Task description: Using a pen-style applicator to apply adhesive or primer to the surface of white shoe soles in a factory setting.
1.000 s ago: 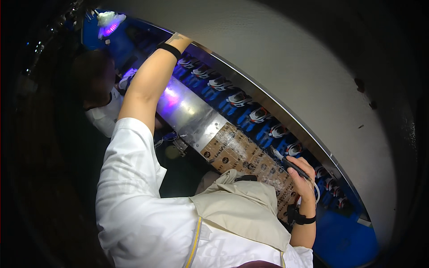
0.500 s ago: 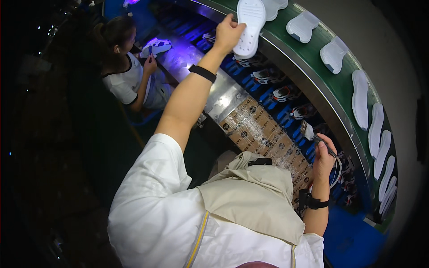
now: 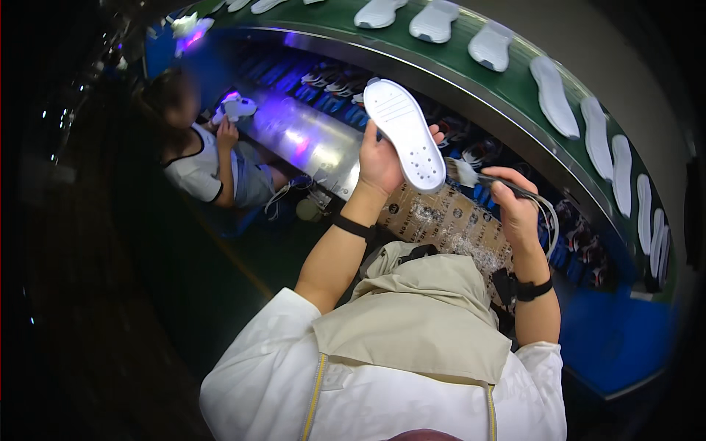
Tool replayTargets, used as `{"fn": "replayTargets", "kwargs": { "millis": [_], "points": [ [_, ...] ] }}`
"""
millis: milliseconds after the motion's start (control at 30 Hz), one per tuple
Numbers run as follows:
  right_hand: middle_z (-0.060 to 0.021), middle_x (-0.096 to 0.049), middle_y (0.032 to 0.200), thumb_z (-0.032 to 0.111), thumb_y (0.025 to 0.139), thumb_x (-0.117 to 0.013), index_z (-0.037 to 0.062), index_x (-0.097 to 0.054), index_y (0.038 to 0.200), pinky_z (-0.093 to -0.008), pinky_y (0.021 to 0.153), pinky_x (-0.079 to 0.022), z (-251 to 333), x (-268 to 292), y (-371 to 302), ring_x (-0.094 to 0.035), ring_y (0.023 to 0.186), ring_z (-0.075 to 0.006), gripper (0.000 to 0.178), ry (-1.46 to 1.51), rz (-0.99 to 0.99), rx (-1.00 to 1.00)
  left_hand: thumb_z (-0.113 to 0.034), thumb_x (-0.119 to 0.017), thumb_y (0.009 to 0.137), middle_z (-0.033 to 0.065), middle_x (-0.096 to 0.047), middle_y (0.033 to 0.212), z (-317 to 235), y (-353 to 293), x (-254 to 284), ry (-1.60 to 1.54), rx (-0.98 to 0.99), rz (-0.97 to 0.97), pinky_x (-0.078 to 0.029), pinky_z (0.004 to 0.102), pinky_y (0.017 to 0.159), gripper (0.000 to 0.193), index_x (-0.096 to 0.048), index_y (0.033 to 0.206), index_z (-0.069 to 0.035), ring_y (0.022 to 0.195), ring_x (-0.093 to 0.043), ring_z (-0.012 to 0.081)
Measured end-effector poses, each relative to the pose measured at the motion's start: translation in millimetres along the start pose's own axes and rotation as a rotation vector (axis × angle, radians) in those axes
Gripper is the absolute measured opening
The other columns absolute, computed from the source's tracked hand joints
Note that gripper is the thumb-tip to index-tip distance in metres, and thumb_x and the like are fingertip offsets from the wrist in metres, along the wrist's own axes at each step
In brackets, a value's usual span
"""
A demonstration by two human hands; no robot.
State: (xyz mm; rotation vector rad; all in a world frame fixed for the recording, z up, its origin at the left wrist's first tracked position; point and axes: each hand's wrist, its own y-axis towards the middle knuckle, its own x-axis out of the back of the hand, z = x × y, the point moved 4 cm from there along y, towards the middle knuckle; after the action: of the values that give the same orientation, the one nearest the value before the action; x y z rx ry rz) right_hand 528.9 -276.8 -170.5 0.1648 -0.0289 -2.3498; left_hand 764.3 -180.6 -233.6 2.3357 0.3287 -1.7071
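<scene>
My left hand (image 3: 382, 163) supports a white shoe sole (image 3: 407, 136) from beneath, thumb at its left edge and fingertips showing past its right edge. The sole's inner face is turned up, with fine lines at one end and small holes at the other. In my right hand (image 3: 518, 212) is a brush (image 3: 506, 183) with a dark handle, a pale tube (image 3: 553, 220) running from its back end. Its white-coated bristles (image 3: 465, 173) are close to the holed end of the sole; whether they touch I cannot tell.
A green conveyor belt (image 3: 456, 51) carrying several white soles (image 3: 553, 95) curves along the far and right side. Shoe uppers (image 3: 478, 151) stand below its metal edge. Printed cardboard (image 3: 434, 217) covers the near bench. A co-worker (image 3: 202, 158) sits at left, holding a shoe (image 3: 235, 109).
My left hand has brought the sole from the belt edge down and nearer to me, now resting on the palm. My right hand has raised the brush toward it. The view has shifted.
</scene>
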Motion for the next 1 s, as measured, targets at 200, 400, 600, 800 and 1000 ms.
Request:
{"fn": "replayTargets", "kwargs": {
  "millis": [200, 400, 600, 800, 1000],
  "points": [
    [-0.0037, -0.073, 0.089, 0.011, 0.09, -0.068, 0.0004, -0.076, 0.11, -0.0265, 0.073, -0.054, 35.9, -23.2, 18.8, -0.066, 0.079, -0.0083, 0.024, -0.138, 0.051, 0.11, -0.083, -0.016, 0.097, 0.027, -0.059, 0.137, 48.5, -17.7, -8.6, 0.133, 0.103, -0.043, -0.048, 0.0597, 0.107, 0.099, -0.038, 0.154, -0.004, 0.122, -0.061, 0.0474],
    [-0.0058, -0.073, 0.088, 0.012, 0.091, -0.072, 0.0046, -0.076, 0.113, -0.0295, 0.07, -0.053, 29.4, -21.6, 30.7, -0.066, 0.078, -0.0137, 0.024, -0.311, -0.049, 0.29, -0.076, -0.018, 0.102, 0.0173, -0.057, 0.144, 85.0, -33.5, -41.1, 0.177, 0.214, -0.075, -0.051, 0.0548, 0.107, 0.088, -0.04, 0.154, -0.008, 0.127, -0.061, 0.0405],
    [-0.011, -0.074, 0.103, 0.013, 0.086, -0.077, 0.009, -0.079, 0.116, -0.0362, 0.092, -0.053, 33.8, -24.7, 18.3, -0.068, 0.096, -0.0225, 0.03, -0.292, 0.389, 0.194, -0.079, -0.023, 0.099, 0.017, -0.064, 0.134, 74.5, -34.2, -35.9, 0.225, 0.186, -0.106, -0.053, 0.0507, 0.104, 0.091, -0.045, 0.151, -0.007, 0.12, -0.065, 0.0323],
    [-0.0096, -0.073, 0.097, 0.016, 0.085, -0.08, 0.0111, -0.079, 0.115, -0.0406, 0.084, -0.052, 49.7, -31.2, 16.1, -0.066, 0.089, -0.0284, 0.03, -0.577, 0.417, 0.534, -0.061, -0.023, 0.108, 0.0105, -0.062, 0.139, 71.9, -16.4, -40.2, 0.204, 0.109, -0.059, -0.05, 0.0412, 0.109, 0.071, -0.047, 0.15, -0.01, 0.126, -0.061, 0.0257],
    [-0.0087, -0.074, 0.095, 0.014, 0.083, -0.081, 0.0099, -0.079, 0.112, -0.0395, 0.084, -0.051, 50.8, -24.4, 18.3, -0.067, 0.089, -0.028, 0.03, -0.543, 0.186, 0.554, -0.065, -0.026, 0.106, 0.0105, -0.06, 0.14, 63.1, -4.0, -43.8, 0.236, -0.009, -0.055, -0.048, 0.0438, 0.111, 0.072, -0.049, 0.148, -0.011, 0.128, -0.059, 0.0296]
  ]
}}
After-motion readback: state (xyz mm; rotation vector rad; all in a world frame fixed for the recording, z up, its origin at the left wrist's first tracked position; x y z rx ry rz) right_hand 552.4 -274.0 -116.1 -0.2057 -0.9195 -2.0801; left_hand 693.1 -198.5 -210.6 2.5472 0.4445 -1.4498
